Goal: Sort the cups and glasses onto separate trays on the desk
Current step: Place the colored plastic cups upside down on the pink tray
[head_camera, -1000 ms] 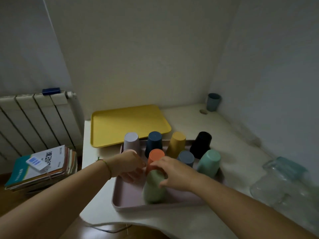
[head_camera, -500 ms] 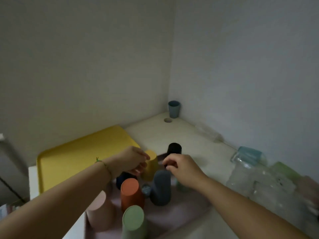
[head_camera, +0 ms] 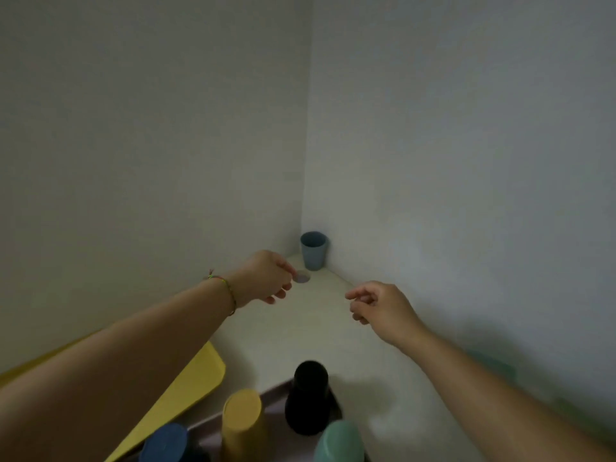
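A blue-grey cup [head_camera: 313, 250] stands upright in the far corner of the desk. My left hand [head_camera: 266, 278] hovers just left of it, fingers loosely curled, holding nothing. My right hand [head_camera: 380, 306] hangs over the desk to the right and nearer, also with nothing in it. At the bottom edge, upside-down cups stand on the pink tray [head_camera: 266, 393]: black [head_camera: 308, 398], yellow [head_camera: 241, 418], dark blue [head_camera: 165, 443] and teal [head_camera: 340, 441]. The yellow tray [head_camera: 196, 378] lies at the lower left, partly under my left arm. The glasses are out of view.
Two walls meet behind the blue-grey cup. A round cable hole [head_camera: 302, 277] sits in the desk [head_camera: 316, 328] beside my left hand. A blurred greenish shape [head_camera: 493, 365] shows at the right, under my right arm.
Both hands have left the cups on the pink tray and moved forward toward the far corner. The view has tilted up, so most of the tray has dropped out of sight.
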